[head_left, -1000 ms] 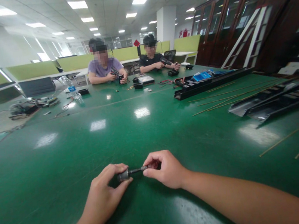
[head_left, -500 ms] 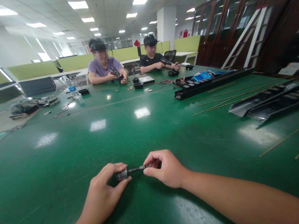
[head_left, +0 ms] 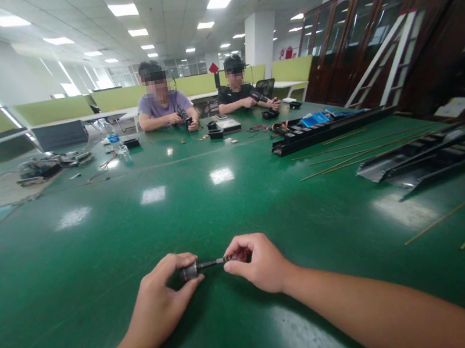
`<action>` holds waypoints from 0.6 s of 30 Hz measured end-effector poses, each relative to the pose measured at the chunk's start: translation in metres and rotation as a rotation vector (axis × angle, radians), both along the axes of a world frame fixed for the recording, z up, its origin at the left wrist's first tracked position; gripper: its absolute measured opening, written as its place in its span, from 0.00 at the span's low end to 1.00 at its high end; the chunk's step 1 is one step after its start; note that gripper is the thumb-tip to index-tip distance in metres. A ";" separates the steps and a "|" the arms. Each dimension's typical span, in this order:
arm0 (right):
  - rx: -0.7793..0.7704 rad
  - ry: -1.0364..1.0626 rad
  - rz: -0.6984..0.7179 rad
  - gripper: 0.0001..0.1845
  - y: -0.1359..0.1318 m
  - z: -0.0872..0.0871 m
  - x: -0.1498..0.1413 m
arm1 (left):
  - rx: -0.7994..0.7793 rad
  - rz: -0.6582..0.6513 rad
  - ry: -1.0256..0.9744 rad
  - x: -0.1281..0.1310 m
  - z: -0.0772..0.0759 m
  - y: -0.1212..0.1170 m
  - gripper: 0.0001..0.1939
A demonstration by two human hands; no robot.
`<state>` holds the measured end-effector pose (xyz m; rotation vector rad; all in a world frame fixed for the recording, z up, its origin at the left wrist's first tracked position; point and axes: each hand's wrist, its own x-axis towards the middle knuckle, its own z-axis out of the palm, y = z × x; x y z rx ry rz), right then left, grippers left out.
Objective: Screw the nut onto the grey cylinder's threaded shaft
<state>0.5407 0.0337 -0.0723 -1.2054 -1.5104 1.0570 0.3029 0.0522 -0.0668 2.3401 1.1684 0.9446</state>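
My left hand [head_left: 163, 294] holds a short dark metal cylinder [head_left: 190, 272] between thumb and fingers. A thin dark shaft [head_left: 208, 264] runs from that cylinder to the right, roughly level. At its far end, the thumb and curled fingers of my right hand [head_left: 259, 264] close around a ridged, dark reddish part [head_left: 240, 255], mostly covered by the fingers. Whether this part and the shaft are one piece, I cannot tell. Both hands are low over the green tabletop [head_left: 203, 214], near its front.
Black metal channels [head_left: 428, 157] and thin rods [head_left: 345, 163] lie on the right. Behind them is a longer channel [head_left: 319, 137] with blue packs. Across the table, two people [head_left: 166, 105] hold power drills. A water bottle [head_left: 113, 138] stands at the far left.
Both hands keep their hold, with almost no movement. The view has shifted very slightly. Across the table, the hand of the person in purple has moved a little on the drill.
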 end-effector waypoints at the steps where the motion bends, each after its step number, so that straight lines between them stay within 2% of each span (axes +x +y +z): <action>1: -0.003 0.000 0.000 0.05 0.000 0.000 0.000 | 0.001 0.005 0.003 0.000 0.000 0.001 0.10; 12: -0.019 0.013 0.026 0.08 -0.002 -0.001 0.001 | -0.024 0.121 0.032 -0.005 -0.002 0.005 0.14; 15: -0.079 0.089 0.057 0.18 0.001 -0.005 0.003 | -0.063 0.195 0.047 -0.005 0.001 0.005 0.18; 18: -0.056 0.105 0.040 0.28 0.005 -0.010 0.005 | -0.149 0.308 0.023 0.000 0.007 0.007 0.26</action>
